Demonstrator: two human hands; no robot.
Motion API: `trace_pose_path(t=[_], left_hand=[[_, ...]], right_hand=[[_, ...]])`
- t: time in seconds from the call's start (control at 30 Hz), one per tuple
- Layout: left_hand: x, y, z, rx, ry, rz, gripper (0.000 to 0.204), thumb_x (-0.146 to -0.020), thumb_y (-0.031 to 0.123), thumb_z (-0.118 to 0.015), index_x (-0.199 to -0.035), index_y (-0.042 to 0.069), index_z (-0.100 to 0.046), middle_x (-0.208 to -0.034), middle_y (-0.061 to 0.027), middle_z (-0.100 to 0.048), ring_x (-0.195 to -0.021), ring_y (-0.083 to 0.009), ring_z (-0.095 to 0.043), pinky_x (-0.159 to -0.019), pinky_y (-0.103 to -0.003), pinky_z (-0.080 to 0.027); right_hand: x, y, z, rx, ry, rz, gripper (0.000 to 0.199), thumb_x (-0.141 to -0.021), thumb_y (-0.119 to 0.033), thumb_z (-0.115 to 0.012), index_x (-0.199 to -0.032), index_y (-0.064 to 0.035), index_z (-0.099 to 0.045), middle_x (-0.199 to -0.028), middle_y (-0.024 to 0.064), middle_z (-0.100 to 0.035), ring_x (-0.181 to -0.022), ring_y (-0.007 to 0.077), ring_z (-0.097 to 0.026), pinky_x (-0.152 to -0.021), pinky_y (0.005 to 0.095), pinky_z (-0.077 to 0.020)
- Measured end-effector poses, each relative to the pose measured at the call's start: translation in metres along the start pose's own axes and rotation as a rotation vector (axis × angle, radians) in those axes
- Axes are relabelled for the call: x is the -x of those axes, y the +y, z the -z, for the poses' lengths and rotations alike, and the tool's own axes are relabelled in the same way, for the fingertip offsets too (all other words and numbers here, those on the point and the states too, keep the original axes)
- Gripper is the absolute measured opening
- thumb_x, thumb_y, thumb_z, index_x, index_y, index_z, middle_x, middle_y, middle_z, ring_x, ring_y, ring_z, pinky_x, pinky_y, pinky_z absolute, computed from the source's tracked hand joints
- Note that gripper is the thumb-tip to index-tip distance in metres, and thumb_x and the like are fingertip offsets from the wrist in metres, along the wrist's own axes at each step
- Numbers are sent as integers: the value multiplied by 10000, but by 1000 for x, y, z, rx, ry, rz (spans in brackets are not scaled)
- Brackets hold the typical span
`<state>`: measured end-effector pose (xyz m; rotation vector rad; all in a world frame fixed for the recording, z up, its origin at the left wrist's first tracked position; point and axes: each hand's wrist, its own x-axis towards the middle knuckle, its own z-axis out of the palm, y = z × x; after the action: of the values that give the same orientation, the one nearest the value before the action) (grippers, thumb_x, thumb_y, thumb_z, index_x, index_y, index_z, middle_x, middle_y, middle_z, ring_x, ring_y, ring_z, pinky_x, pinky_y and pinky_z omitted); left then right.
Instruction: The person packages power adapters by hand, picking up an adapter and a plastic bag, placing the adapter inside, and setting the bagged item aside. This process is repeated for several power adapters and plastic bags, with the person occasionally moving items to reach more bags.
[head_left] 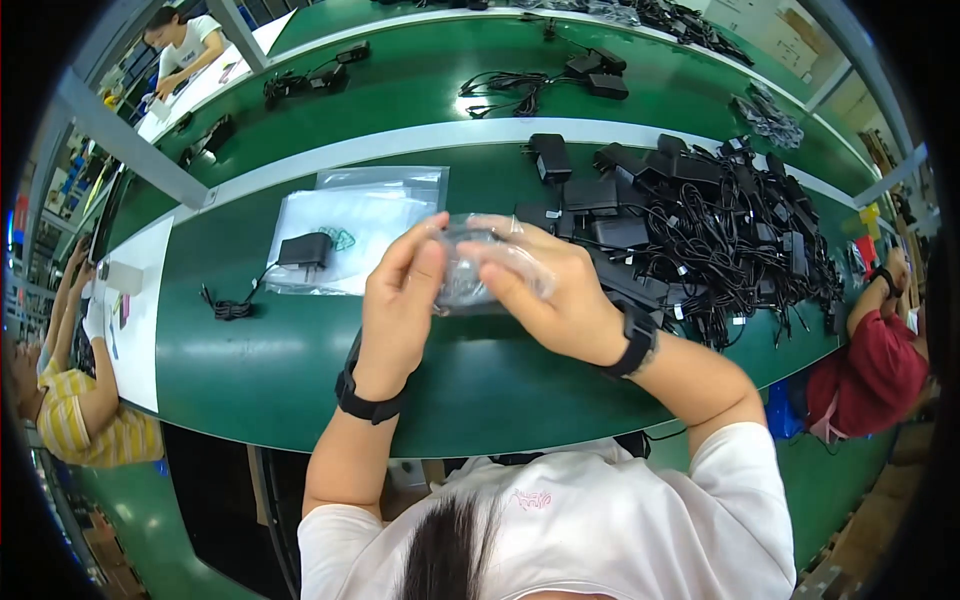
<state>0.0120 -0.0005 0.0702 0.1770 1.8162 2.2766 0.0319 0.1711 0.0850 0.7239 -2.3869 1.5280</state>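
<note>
Both my hands are closed on a clear plastic bag [465, 285], held above the green table in front of me. Something dark, perhaps a coiled cable, shows faintly inside the bag; its kind is hard to make out. My left hand [400, 300] grips the bag's left side between thumb and fingers. My right hand [560, 290] pinches the right side. Left of them lies a stack of flat clear plastic bags [370, 205]. A black power adapter [305, 250] rests on that stack, its bundled cable [230, 306] reaching onto the table.
A large heap of black adapters and cables [700, 230] covers the table's right. Beyond the white ledge, more adapters [595, 75] lie on a green belt. People work at the left [85, 400], far left [185, 50] and right [870, 370]. A metal post [140, 140] rises at left.
</note>
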Motion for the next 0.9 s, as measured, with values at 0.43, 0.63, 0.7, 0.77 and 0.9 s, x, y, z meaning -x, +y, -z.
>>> trace_pose_path(t=[0.43, 0.63, 0.7, 0.77, 0.9], left_hand=[[-21, -5, 54, 32, 347, -252, 335, -961, 256, -383, -1103, -28, -491, -1110, -132, -534, -857, -125, -558, -745, -239, -453], [-14, -10, 76, -629, 488, -701, 280, -775, 38, -620, -1030, -25, -525, -922, -145, -611, -690, -203, -605, -593, -281, -485], [-17, -11, 80, -790, 483, -784, 251, -785, 22, -598, -1023, -25, -534, -910, -137, -616, -687, -198, -609, -602, -270, -483], [-18, -11, 81, -943, 469, -841, 218, -774, 12, -593, -985, -33, -556, -861, -125, -625, -660, -213, -614, -601, -269, -486], [-17, -11, 84, -944, 450, -862, 273, -732, 50, -653, -977, -31, -564, -816, -150, -622, -616, -279, -586, -538, -306, -465]], right_hand=[[-127, 30, 15, -600, -290, -522, 198, -844, -91, -567, -1032, -34, -593, -1014, 21, -585, -943, 107, -523, -837, 261, -422], [-279, 215, 37, 1022, -102, 432, 370, -714, 37, -494, -1003, -149, -634, -1141, 186, -538, -990, 356, -522, -854, 415, -421], [-296, 266, 36, 1290, -185, 263, 473, -761, -21, -496, -1172, -254, -528, -1294, 180, -420, -1114, 345, -459, -916, 472, -372], [-303, 290, 14, 1373, -255, 27, 554, -817, -106, -487, -1306, -337, -362, -1353, 176, -358, -1201, 336, -398, -955, 528, -323], [-313, 288, 1, 1097, -248, -213, 717, -800, -558, -487, -1396, -386, -129, -1364, 164, -359, -1279, 366, -295, -1004, 581, -213]])
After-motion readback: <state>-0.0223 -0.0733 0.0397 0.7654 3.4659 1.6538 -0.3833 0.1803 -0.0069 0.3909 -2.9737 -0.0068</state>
